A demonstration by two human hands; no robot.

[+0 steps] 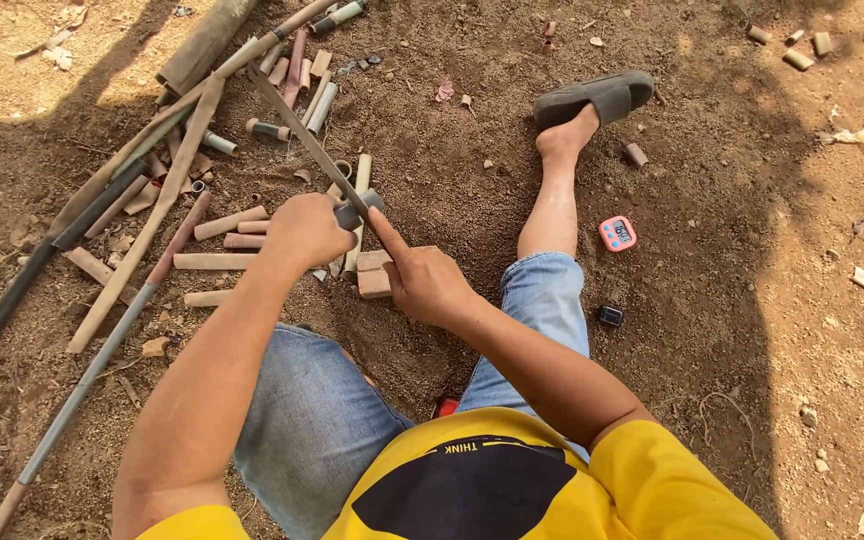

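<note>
I sit on bare dirt in jeans and a yellow shirt. My left hand (pixel 304 230) is closed around the handle of a long thin blade (pixel 297 130) that slants up and to the left. My right hand (pixel 422 280) rests beside it, its index finger stretched along the grey handle end (pixel 357 212). Just under my right hand lie two short cut pieces of brown tube (pixel 372 275). Whether my right hand grips anything is hidden by its back.
Long bamboo poles (pixel 142 235) and several short cut tubes (pixel 232 240) lie at the left. A dark pipe (pixel 12 300) runs along the left edge. My sandalled foot (pixel 592 100) stretches ahead, with a pink timer (pixel 617 233) and a small black object (pixel 610 316) on the right.
</note>
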